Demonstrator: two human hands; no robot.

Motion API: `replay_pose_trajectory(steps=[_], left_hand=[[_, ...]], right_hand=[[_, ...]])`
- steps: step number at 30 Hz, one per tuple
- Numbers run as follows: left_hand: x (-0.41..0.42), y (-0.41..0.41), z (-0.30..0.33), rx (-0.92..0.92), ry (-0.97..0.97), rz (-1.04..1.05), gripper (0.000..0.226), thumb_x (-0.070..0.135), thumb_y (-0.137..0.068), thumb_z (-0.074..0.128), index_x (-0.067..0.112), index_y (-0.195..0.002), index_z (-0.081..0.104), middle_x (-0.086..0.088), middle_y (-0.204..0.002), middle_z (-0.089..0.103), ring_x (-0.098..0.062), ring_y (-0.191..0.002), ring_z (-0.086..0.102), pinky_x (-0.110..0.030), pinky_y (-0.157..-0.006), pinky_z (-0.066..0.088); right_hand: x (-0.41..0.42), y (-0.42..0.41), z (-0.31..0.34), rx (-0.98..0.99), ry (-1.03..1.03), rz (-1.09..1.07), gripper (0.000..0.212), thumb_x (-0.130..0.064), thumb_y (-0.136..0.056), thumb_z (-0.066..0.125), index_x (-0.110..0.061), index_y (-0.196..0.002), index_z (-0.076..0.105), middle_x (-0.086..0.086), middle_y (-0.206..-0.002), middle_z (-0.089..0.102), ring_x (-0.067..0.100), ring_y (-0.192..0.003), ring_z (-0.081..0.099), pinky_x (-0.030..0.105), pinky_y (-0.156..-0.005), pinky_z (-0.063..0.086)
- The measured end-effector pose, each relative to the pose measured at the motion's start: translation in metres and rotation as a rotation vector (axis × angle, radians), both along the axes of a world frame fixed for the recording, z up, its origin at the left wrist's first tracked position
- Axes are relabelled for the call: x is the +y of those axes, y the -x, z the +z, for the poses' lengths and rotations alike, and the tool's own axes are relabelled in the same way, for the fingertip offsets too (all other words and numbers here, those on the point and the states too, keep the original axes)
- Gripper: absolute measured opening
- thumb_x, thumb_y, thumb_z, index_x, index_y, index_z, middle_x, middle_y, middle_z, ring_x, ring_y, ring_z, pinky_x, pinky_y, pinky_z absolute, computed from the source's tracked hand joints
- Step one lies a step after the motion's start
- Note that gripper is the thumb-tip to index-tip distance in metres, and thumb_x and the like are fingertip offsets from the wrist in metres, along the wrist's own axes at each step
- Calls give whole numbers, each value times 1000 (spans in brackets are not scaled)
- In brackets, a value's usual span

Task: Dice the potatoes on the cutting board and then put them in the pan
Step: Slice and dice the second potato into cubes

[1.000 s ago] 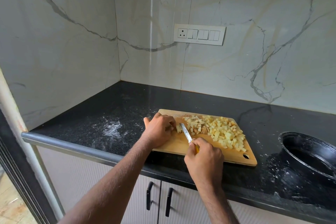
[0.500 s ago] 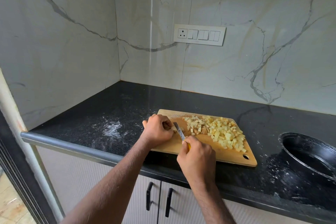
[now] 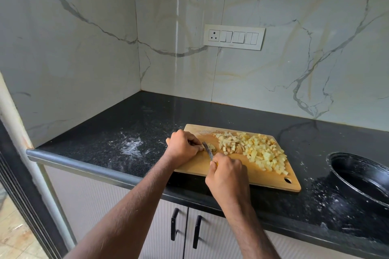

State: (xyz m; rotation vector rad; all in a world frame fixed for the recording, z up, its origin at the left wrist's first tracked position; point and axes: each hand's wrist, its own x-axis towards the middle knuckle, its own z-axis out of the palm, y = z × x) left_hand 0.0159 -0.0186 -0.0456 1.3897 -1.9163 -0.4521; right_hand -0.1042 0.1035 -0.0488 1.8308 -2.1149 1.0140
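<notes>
A wooden cutting board [image 3: 261, 176] lies on the black counter. A heap of pale yellow diced potato [image 3: 255, 150] covers its far and right part. My left hand [image 3: 183, 147] curls over a small uncut potato piece [image 3: 212, 147] at the board's left end. My right hand [image 3: 228, 174] grips a yellow-handled knife [image 3: 208, 150], its blade against that piece beside my left fingertips. A black pan [image 3: 357, 176] stands at the right edge of the view, partly cut off, with nothing visible inside.
White powdery smears [image 3: 131, 145] mark the black counter [image 3: 117, 132] left of the board and around the pan. Marble walls close the corner behind, with a switch panel [image 3: 233, 37] above. Cabinet doors with black handles [image 3: 174, 224] sit below the counter edge.
My right hand and the knife have shifted left along the board toward my left hand. My left hand has stayed on the potato piece.
</notes>
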Motion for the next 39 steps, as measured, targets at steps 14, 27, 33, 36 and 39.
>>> replay_pose_trajectory(steps=[14,27,33,36,39], left_hand=[[-3,1,-3,2,-5,6,7,29,-77,82,31,-82,79,23,-75,64,-5,-89,58,-36,-90,42],[-3,2,-4,-156,-39,-57,22,32,-92,67,48,-104,75,25,-99,51,-8,-119,43,-48,-101,27],[-1,2,-3,-139,-10,-53,28,30,-89,69,42,-114,73,23,-107,60,-8,-118,48,-52,-105,28],[1,1,-4,-127,9,-60,31,36,-86,70,38,-117,72,24,-103,60,-7,-114,51,-47,-101,29],[2,1,-4,-143,32,-67,31,40,-85,70,37,-116,73,22,-106,63,-8,-113,53,-45,-99,29]], right_hand=[[-10,-6,7,3,-86,42,12,-20,-98,57,-16,-105,67,1,-88,69,14,-69,51,23,-56,41],[21,13,-4,-18,-9,87,9,-24,-92,66,-22,-84,65,-11,-70,64,9,-56,50,10,-48,25],[31,31,-13,-164,194,26,1,-16,-85,75,-17,-86,75,-11,-63,66,3,-46,53,12,-44,41],[23,31,-10,-154,182,-24,3,-15,-84,75,-16,-82,74,-8,-63,67,7,-47,55,22,-43,46],[13,26,-9,-89,128,-73,13,-15,-83,75,-18,-73,67,-5,-57,63,14,-43,52,25,-43,42]])
